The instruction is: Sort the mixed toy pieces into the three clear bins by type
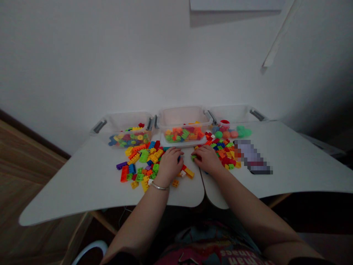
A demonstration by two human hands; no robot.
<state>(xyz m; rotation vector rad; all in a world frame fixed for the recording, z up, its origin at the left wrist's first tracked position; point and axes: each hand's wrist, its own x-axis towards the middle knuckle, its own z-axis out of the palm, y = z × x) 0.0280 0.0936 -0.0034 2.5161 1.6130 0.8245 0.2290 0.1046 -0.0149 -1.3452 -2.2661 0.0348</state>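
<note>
My left hand [171,164] is over the right side of a pile of toy building bricks [153,157], its fingers curled round a blue building brick [179,159] that shows only in part. Opposite it, my right hand [208,158] pinches a small green building brick [193,157] between thumb and fingers. A second pile of bricks [227,161] lies beside and beyond the right hand. Yellow, red and white bricks [188,172] lie close to the left wrist. Parts of both piles are hidden under my hands.
Three clear plastic boxes stand along the wall: the left box [129,117] and middle box [183,114] hold bricks, the right box [234,114] balls and other toys. A pixelated phone [252,156] lies right. The white table [182,197] has a seam between two tops.
</note>
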